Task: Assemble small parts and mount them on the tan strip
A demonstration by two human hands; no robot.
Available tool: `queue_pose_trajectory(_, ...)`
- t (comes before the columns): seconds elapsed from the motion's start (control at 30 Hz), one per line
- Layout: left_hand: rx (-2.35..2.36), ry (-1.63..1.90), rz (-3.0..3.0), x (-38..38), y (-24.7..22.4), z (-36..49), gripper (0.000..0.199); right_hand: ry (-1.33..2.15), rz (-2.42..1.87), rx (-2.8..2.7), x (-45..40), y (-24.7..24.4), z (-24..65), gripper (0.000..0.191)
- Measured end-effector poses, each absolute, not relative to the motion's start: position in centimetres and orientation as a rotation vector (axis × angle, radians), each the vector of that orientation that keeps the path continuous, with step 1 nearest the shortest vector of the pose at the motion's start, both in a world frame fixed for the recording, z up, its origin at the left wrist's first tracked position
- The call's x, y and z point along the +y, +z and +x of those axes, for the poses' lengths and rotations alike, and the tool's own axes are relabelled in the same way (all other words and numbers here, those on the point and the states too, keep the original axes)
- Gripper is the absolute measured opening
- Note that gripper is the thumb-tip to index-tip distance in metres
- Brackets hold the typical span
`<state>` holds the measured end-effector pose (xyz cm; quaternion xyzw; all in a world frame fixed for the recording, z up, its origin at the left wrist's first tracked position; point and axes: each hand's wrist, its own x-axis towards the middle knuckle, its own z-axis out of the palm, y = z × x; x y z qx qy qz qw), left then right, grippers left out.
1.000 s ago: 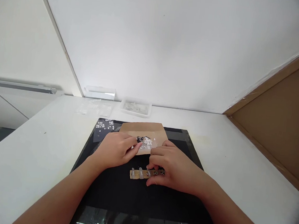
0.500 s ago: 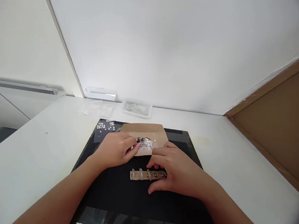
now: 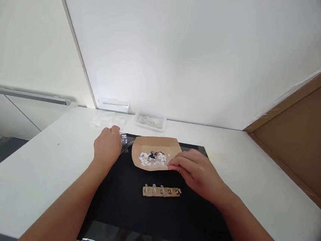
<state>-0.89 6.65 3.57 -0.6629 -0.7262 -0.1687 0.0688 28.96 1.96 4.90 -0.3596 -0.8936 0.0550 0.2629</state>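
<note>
My left hand [image 3: 108, 144] is closed, its fingers curled over a dark card with small white squares [image 3: 123, 136]; the fingertips are hidden. At the near right rim of a brown paper tray [image 3: 158, 141], my right hand [image 3: 196, 172] has its thumb and fingers pressed together; whatever is between them is too small to make out. Inside the tray lies a pile of white flakes [image 3: 146, 158] with some dark bits. A short tan strip [image 3: 150, 192] bearing upright clear tabs and shiny reddish-brown spots rests on the black mat [image 3: 157, 217], untouched.
Behind the mat stands a shallow clear plastic box [image 3: 150, 122] with translucent pieces in it. Left of it are clear plastic bags [image 3: 104, 119] and a clear holder [image 3: 113, 105] by the wall. A thin dark tool [image 3: 127, 146] lies beside the tray.
My left hand has left the tray and moved left to the dark card. My right hand has gone from around the strip up to the tray's rim, and its fingers have closed.
</note>
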Motion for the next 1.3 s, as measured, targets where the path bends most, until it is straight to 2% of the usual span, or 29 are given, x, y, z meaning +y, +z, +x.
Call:
queue_pose_trajectory(0.2,-2.285,-0.330,-1.977,6.9,3.7,-2.0,0.027,0.381,-1.056,-2.374,2.2,4.5,29.1,0.025)
queue_pose_trajectory(0.3,-2.267,-0.326,-2.064,6.8,3.7,-1.7,0.021,0.326,-1.085,-2.382,2.3,4.0,29.3,0.020)
queue_pose_trajectory(0.4,-2.253,-0.337,-2.135,6.5,3.5,-1.1,0.025,0.240,-1.098,-2.373,2.6,3.6,29.6,0.017)
queue_pose_trajectory(0.5,-2.289,-0.252,-2.215,6.1,3.3,-0.7,0.027,0.221,-1.110,-2.359,2.8,3.6,29.9,0.022)
queue_pose_trajectory(0.63,-2.283,-0.212,-2.278,5.9,3.0,-0.5,0.019,0.167,-1.124,-2.377,3.0,3.5,29.9,0.030)
queue_pose_trajectory(0.77,-2.299,-0.227,-2.308,6.1,3.0,-0.7,0.012,0.120,-1.145,-2.358,3.2,3.0,29.4,0.035)
queue_pose_trajectory(1.03,-2.394,-0.332,-2.312,6.1,3.3,-0.8,0.011,0.421,-1.298,-1.984,4.7,3.2,28.1,0.038)
queue_pose_trajectory(1.2,-2.429,-0.413,-2.341,5.9,3.4,-0.8,0.010,0.520,-1.420,-2.026,8.9,4.8,26.8,0.037)
queue_pose_trajectory(1.3,-2.453,-0.478,-2.313,5.9,3.5,-0.6,0.014,0.381,-1.543,-2.150,13.2,5.6,25.4,0.039)
